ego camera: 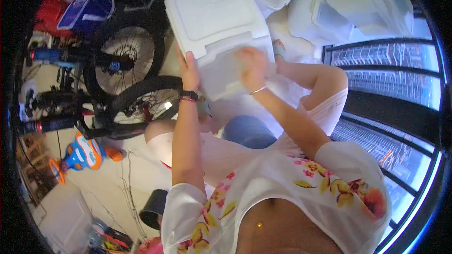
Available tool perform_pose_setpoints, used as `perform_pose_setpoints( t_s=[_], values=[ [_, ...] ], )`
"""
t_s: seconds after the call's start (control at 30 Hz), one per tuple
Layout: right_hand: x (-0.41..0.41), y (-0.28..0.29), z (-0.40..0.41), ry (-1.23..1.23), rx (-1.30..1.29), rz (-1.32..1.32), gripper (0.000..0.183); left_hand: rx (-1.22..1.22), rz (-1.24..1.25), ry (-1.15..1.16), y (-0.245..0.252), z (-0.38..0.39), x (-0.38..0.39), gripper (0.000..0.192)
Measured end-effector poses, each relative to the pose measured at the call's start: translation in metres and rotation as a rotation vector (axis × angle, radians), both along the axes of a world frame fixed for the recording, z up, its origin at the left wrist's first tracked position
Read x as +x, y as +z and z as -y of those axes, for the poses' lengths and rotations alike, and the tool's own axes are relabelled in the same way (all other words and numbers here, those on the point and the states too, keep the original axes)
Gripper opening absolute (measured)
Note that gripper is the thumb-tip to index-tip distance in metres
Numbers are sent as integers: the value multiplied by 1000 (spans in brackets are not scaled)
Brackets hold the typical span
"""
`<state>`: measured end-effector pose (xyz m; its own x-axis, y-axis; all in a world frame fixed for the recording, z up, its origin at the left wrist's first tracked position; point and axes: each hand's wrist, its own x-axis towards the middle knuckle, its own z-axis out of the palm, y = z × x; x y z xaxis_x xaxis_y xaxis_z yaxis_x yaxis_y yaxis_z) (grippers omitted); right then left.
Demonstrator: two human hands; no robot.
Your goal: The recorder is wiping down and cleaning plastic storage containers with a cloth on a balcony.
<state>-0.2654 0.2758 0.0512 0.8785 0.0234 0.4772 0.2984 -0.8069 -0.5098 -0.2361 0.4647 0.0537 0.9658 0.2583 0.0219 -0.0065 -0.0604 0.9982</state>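
Note:
A white plastic storage bin (217, 10) with a closed lid stands tilted before me, its front panel greyish and see-through. My left hand (189, 70) grips the bin's left edge, the thumb on the front and the fingers around the side. Blurred by motion, my right hand (251, 67) is at the right part of the front panel; whether it holds a cloth or anything else is not clear. A blue-grey round stool or bucket (249, 132) is between my legs, below the bin.
More white bins (317, 17) stand at the upper right. Bicycles with black tyres (159, 52) are on the left, above a blue and orange toy (84, 151). A black pot (154, 208) lies near my left elbow. A railing (392, 102) runs along the right.

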Motion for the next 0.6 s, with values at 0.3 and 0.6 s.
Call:
perform_pose_setpoints(
  t_s=[0.3, 0.6],
  values=[
    [16, 2, 27, 269, -266, 44, 30, -39, -83, -54, -17, -10, -1, 58],
    [-11, -36, 123, -355, 276, -159, 28, 77, -113, 32, -12, 2, -2, 60]
  ],
)
